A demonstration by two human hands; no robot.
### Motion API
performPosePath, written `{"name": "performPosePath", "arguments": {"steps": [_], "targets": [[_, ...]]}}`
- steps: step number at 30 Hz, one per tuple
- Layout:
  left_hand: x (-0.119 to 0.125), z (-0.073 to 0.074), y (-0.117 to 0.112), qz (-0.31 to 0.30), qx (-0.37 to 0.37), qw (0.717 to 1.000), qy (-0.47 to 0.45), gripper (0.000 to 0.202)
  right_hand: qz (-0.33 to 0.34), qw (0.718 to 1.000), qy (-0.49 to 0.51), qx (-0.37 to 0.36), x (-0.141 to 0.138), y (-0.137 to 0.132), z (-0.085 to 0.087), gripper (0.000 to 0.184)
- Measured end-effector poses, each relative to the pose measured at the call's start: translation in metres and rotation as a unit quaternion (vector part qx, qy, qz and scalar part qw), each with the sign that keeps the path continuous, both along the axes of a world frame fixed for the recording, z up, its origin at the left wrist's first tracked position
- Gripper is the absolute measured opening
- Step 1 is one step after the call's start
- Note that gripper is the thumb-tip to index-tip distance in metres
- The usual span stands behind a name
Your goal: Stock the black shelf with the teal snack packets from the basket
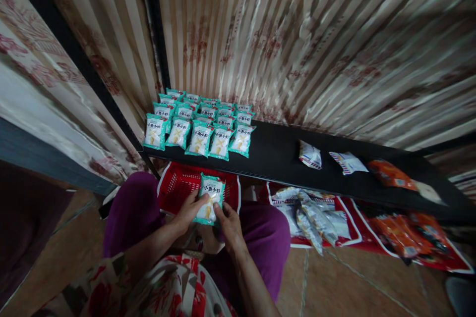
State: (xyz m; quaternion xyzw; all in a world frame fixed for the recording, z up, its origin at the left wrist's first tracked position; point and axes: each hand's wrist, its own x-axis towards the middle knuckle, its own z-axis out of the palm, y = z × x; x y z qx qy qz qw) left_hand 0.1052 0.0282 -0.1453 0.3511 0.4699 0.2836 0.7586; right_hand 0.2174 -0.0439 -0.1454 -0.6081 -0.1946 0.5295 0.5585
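Note:
A green-and-white snack packet is held over a red basket on my lap. My left hand grips its left lower edge, fingers closed on it. My right hand pinches its right lower corner. Just beyond, on the left end of a black shelf, several matching green packets lie in neat overlapping rows.
Farther right on the shelf lie two white packets and an orange one. Below it, red trays hold silvery packets and orange packets. Striped curtains hang behind. The floor is tiled.

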Motion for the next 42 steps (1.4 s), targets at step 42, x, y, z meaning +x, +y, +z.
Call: {"name": "performPosePath", "arguments": {"steps": [42], "targets": [[0.116, 0.025, 0.049, -0.055, 0.285, 0.935, 0.204, 0.042, -0.029, 0.982, -0.184, 0.015, 0.122, 0.053, 0.015, 0.044]]}}
